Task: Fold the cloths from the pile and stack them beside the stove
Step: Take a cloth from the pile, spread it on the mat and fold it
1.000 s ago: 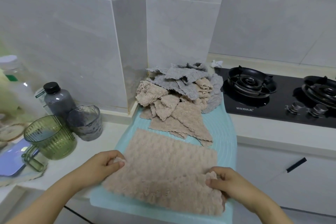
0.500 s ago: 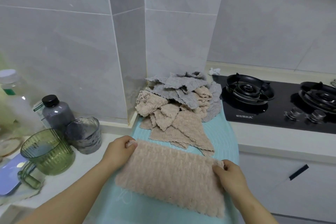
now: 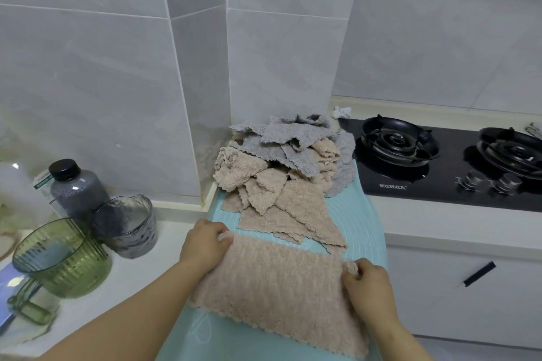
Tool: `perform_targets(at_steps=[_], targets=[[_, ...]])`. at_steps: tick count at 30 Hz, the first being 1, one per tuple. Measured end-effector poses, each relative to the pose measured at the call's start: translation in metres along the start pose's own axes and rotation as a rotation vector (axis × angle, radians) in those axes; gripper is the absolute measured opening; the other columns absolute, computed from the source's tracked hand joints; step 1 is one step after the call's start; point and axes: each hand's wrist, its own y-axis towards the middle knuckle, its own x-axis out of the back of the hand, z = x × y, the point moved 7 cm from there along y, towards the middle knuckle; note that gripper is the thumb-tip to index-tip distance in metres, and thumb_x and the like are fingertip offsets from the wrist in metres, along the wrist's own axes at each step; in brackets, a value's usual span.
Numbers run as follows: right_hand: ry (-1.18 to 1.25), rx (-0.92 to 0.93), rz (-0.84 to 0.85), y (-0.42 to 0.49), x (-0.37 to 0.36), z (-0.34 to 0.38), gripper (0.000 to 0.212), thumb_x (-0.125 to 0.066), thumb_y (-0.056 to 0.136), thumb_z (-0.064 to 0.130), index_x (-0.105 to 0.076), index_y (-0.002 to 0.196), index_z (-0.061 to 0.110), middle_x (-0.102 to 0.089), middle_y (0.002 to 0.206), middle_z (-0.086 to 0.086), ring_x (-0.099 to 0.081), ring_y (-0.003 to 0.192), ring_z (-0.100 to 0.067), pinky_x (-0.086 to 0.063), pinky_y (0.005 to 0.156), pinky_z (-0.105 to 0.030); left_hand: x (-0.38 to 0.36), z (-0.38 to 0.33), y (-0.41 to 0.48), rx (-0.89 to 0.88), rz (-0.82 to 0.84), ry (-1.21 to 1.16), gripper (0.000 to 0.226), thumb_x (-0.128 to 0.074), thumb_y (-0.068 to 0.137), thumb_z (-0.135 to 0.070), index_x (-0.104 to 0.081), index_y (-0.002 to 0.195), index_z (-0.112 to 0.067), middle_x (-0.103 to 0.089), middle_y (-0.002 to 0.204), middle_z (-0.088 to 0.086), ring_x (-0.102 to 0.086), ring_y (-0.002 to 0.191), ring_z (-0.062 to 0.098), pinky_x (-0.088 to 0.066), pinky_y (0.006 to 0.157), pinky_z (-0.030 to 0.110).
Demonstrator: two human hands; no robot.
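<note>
A beige cloth (image 3: 278, 290) lies on a pale blue mat (image 3: 360, 223) on the white counter (image 3: 440, 223), each far corner pinched by the left hand (image 3: 203, 246) and right hand (image 3: 365, 281). The pile (image 3: 281, 167) sits beyond, beside the black stove (image 3: 440, 167), under grey wall tiles (image 3: 88, 82).

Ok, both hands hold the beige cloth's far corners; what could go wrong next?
The left hand and right hand pinch corners at uneven depths, so the beige cloth may fold skewed. The loose pile lies right beside the stove; a cloth could slip onto the burner. The left forearm lies near the green cup and might knock it.
</note>
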Motion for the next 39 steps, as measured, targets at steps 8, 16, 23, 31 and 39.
perform_targets(at_steps=[8,16,23,31,39], targets=[[0.021,-0.015,0.097,0.002,0.002,0.001,0.010,-0.057,0.089,0.020,-0.053,0.080,0.017,-0.057,0.068,0.004,-0.055,0.059,-0.016,-0.041,0.054,-0.026,0.000,-0.009,0.004,0.050,0.069,-0.127,0.013,-0.068,0.082,-0.023,-0.057,0.089,-0.021,-0.050,0.087,-0.003,-0.047,0.083,0.014,-0.034,0.064,0.024],[0.191,-0.002,-0.040,0.015,0.018,0.006,0.014,-0.053,0.091,0.013,-0.054,0.077,0.013,-0.058,0.068,-0.005,-0.049,0.059,-0.020,-0.036,0.050,-0.028,-0.001,0.003,0.002,0.219,0.091,-0.583,0.012,-0.069,0.083,-0.013,-0.056,0.083,-0.014,-0.049,0.080,0.006,-0.047,0.069,0.020,-0.036,0.057,0.025],[0.239,-0.002,-0.019,0.014,0.014,0.004,0.009,-0.052,0.090,0.011,-0.055,0.081,0.011,-0.056,0.069,-0.004,-0.047,0.057,-0.019,-0.035,0.049,-0.028,-0.004,0.004,-0.008,0.285,0.258,-0.568,0.021,-0.071,0.079,-0.002,-0.054,0.086,-0.012,-0.052,0.073,0.002,-0.047,0.057,0.016,-0.038,0.043,0.017],[0.317,-0.059,-0.076,0.018,0.015,0.000,0.014,-0.046,0.094,0.015,-0.051,0.083,0.009,-0.055,0.072,-0.006,-0.047,0.065,-0.021,-0.036,0.057,-0.031,-0.004,0.001,-0.004,0.301,0.073,-0.688,0.004,-0.065,0.087,-0.013,-0.062,0.087,-0.015,-0.061,0.093,0.013,-0.057,0.066,0.024,-0.048,0.063,0.030],[0.280,-0.168,0.052,0.012,0.014,-0.004,0.034,-0.064,0.086,0.023,-0.043,0.111,0.014,-0.055,0.087,-0.002,-0.057,0.078,-0.023,-0.044,0.064,-0.031,-0.004,0.001,-0.022,0.267,0.227,-0.504,0.054,-0.072,0.080,-0.025,-0.034,0.118,-0.030,-0.050,0.081,0.002,-0.051,0.064,0.017,-0.039,0.052,0.025]])
